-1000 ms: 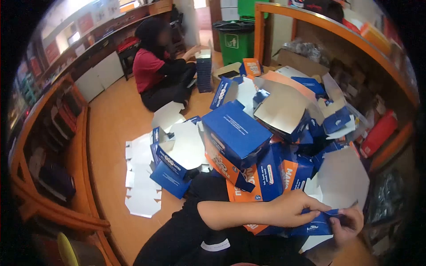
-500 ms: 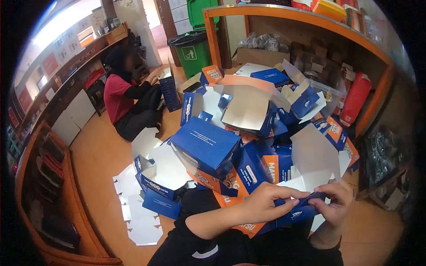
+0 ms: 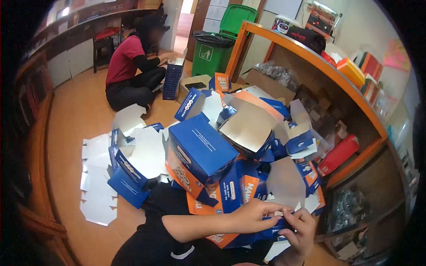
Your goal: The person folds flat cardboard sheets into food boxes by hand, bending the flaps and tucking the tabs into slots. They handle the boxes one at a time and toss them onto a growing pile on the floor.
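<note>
Low at the right, my left hand (image 3: 255, 216) pinches the edge of a blue cardboard box (image 3: 266, 233) between thumb and fingers. My right hand (image 3: 301, 229) grips the same edge from the other side, its fingers close to the left fingertips. A pale panel (image 3: 286, 179) stands up behind my hands and seems to belong to this box. My fingers partly cover the folded edge. Just beyond lies a heap of blue and orange boxes, with a closed blue box (image 3: 202, 142) and an open box (image 3: 248, 128) showing its pale inside.
Flat white cardboard (image 3: 98, 177) lies on the floor at left, near a partly folded box (image 3: 144, 153). A co-worker (image 3: 128, 66) sits beside stacked blue cartons (image 3: 173, 82). A green bin (image 3: 213, 55) stands behind; an orange-edged shelf (image 3: 319, 62) runs along the right.
My view has turned to the right, so the scene sits further left. Both hands stay on the box edge, and their fingertips are now closer together.
</note>
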A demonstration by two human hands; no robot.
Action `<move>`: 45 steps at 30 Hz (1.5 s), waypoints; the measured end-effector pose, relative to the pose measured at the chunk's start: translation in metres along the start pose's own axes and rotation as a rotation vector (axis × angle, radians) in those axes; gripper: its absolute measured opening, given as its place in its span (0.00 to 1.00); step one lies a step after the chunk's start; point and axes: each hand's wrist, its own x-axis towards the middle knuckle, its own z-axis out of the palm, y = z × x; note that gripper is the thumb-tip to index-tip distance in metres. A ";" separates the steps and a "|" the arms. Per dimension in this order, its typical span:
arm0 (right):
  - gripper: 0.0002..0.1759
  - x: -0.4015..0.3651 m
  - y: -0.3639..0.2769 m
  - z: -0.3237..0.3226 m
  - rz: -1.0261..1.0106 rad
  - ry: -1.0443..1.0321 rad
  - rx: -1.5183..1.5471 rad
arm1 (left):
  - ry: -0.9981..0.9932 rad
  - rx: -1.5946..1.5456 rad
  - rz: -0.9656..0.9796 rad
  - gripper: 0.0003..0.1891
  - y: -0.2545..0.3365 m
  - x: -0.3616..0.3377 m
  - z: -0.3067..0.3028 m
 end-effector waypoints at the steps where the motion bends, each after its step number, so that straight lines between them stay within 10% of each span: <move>1: 0.27 0.002 0.000 0.000 -0.026 0.021 0.014 | 0.029 -0.049 -0.032 0.16 -0.009 0.002 0.005; 9: 0.12 -0.014 0.008 0.024 -0.289 0.689 -0.100 | 0.223 -0.256 0.037 0.13 -0.025 0.013 0.011; 12: 0.17 -0.013 0.001 0.022 -0.321 0.384 -0.128 | 0.439 -0.717 0.208 0.18 -0.023 0.020 0.017; 22: 0.30 -0.012 0.018 0.045 -0.095 0.714 -0.129 | 0.226 -0.680 0.034 0.30 -0.026 0.017 0.049; 32: 0.35 -0.009 0.023 0.014 -0.193 0.605 -0.298 | 0.245 0.547 0.309 0.18 0.011 0.029 0.020; 45: 0.27 0.003 0.020 0.014 -0.238 0.454 -0.154 | 0.198 0.059 0.290 0.19 -0.021 -0.003 0.002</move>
